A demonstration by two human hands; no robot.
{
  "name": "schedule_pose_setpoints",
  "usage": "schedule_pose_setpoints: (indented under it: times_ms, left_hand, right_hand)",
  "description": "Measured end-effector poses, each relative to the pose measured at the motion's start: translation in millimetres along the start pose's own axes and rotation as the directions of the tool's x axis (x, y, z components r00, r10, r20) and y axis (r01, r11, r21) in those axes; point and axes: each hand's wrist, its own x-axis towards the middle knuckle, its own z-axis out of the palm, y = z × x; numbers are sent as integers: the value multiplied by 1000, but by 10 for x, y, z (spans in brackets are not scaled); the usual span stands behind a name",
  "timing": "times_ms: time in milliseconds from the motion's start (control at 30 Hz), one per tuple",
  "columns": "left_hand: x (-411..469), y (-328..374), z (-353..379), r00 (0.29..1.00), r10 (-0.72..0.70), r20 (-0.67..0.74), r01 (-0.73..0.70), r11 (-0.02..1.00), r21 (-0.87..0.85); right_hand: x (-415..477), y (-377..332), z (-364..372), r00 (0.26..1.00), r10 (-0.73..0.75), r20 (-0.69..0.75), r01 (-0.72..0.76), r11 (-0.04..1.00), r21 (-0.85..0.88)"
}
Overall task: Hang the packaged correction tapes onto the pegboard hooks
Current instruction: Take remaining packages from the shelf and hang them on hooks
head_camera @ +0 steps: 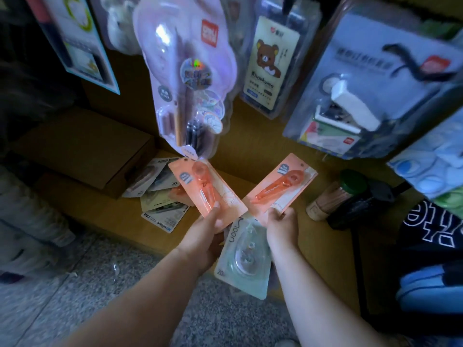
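The left hand [205, 236] fingers pinch one orange correction tape pack [208, 189], the right hand [280, 226] fingers pinch another [280, 186], neither hung yet, more packs [160, 196] waiting on the floor.

Two orange tape packs [206, 189], one pale green pack [244, 261].

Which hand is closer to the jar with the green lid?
The right hand. It holds an orange pack just to the left of the jar. The left hand, with another orange pack, is farther left, beyond the right hand.
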Motion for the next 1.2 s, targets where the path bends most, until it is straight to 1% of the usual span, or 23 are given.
schedule_pose_setpoints:
  times_ms: [167,267,433,533,667,767,900,1000,1100,1200]
  left_hand:
    - [-731,82,61,983,29,183,-34,999,21]
    - [-1209,-27,-24,972,94,215,-106,993,44]
    - [-1863,-336,-139,973,114,200,-125,991,41]
    - [-2193,-404,-138,964,143,226,-160,985,62]
    - [-2546,-414,-66,933,204,296,-254,957,139]
    - [-2731,-434,7,906,261,334,-332,927,177]
    - [-2964,-427,118,891,279,358,-352,923,157]
    - [-3081,-356,212,852,304,426,-392,910,136]
    - [-3167,-189,352,811,353,466,-449,886,111]
    - [-3269,54,540,747,418,517,-539,836,104]
  right_hand:
    - [-419,-270,-254,995,-99,-17,100,992,76]
    - [-767,-280,-435,993,-119,-19,120,988,94]
    - [-1418,-110,-735,996,-86,-10,87,986,143]
    - [-1713,-77,-884,998,-70,7,67,977,202]
    - [-2012,-65,-1073,998,-68,-14,69,958,278]
    - [-2195,-109,-1203,992,-118,-41,125,939,321]
    - [-2416,-180,-1372,973,-204,-108,230,897,377]
    - [-2520,-343,-1476,948,-277,-156,317,866,387]
    - [-2572,-657,-1594,904,-360,-231,425,816,392]
    - [-2601,-1029,-1732,845,-452,-287,529,785,322]
